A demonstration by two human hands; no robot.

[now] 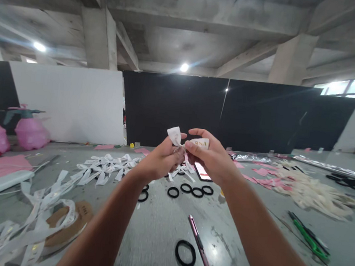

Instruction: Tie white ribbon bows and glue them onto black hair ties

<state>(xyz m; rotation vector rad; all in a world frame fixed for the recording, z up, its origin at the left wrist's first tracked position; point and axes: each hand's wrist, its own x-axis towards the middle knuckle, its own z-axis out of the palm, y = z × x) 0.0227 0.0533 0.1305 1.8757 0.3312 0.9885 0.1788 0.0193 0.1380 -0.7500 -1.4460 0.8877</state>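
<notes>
Above the middle of the grey table, my left hand [170, 157] and my right hand [205, 153] meet around a white printed ribbon bow [174, 135]. One loop stands up over my left fingers; the other lies along my right thumb, gold lettering showing. Both hands pinch close to the bow's centre, where the fingers hide the knot. Below them several black hair ties [173, 192] lie on the table. A single black ring [185, 254] rests nearer to me, beside a slim pink pen-like tool [199, 243]. Behind my hands, a phone [203, 172] is partly covered.
Many white ribbon bows [107, 166] lie left of centre. Loose ribbon trails around a brown cardboard spool [69, 223]. Pink spray bottles [32, 130] stand far left. Green-handled scissors [309, 238] and a cream fabric heap [314, 187] are at right. Dark panels [174, 107] rise behind.
</notes>
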